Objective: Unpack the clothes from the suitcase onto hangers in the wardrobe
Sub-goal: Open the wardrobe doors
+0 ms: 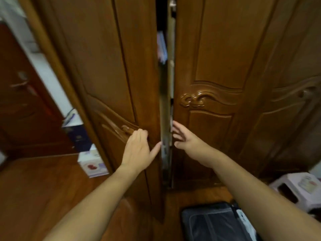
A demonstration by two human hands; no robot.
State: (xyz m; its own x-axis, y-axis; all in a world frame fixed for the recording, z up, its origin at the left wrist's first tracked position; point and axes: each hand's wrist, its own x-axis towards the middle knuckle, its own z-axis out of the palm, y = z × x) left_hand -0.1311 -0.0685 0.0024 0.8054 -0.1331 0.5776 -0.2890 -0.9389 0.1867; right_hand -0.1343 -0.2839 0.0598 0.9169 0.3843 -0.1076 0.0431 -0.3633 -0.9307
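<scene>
Two wardrobe doors stood ajar, narrow gap between. Left hand [137,150] curled grip round left door [107,66] handle [127,129]; right hand [184,138], fingers spread wide, touched right door [217,58] edge. Suitcase [212,223] lay near, lower right, on floor [43,185]. Best: swing both doors fully outward, clear of suitcase.

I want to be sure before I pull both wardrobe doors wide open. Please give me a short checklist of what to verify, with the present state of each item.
1. Left hand holds the carved handle of the left door: ok, fingers curl over it.
2. Right hand grips the right door: not ok, fingers are spread at its edge.
3. Doors unlatched: ok, a narrow gap shows.
4. Free hangers inside: cannot tell.
5. Suitcase out of the right door's swing: cannot tell, it lies close below.
6. Boxes out of the left door's swing: cannot tell.
</scene>
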